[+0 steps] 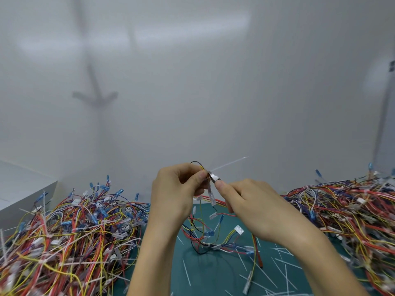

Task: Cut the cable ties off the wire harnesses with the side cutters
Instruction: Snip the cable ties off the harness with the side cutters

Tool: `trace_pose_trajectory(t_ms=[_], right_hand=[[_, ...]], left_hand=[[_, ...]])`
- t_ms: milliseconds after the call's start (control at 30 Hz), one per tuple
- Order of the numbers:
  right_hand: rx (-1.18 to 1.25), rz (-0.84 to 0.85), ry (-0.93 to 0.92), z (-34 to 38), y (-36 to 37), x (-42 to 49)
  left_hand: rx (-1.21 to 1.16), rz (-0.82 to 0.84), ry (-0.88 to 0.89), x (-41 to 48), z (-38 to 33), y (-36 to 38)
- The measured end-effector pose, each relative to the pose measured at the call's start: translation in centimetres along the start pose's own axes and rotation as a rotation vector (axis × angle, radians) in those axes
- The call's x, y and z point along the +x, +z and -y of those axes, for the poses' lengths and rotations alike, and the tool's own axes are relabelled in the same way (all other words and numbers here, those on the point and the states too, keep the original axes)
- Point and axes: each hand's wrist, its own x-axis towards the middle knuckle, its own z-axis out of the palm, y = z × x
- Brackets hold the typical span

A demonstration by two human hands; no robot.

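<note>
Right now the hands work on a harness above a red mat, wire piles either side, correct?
No: the head view shows a teal green mat, not red. The left hand and right hand do work on a harness above it, wire piles either side.

A multicoloured wire harness (210, 238) hangs below the left hand (175, 189), its top loop pinched at the fingertips, where a white cable tie (229, 164) juts up-right; the side cutters (213, 177) protrude from the right hand (248, 201), tip at the tie's base

Matt green mat (213, 278) (plastic-sheathed wires (70, 231))
</note>
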Motion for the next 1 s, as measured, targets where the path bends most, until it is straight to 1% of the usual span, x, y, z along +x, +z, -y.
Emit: trace_pose_trajectory(t_ms=[233,1000], right_hand=[[-0.005,0.008,0.003,0.16,0.00,0.00],[0.065,0.025,0.005,0.80,-0.13,-0.19]], left_hand=[[0.077,-0.015,0.057,0.04,-0.18,-0.25],[0.097,-0.017,0.121,-0.04,-0.45,-0.44]])
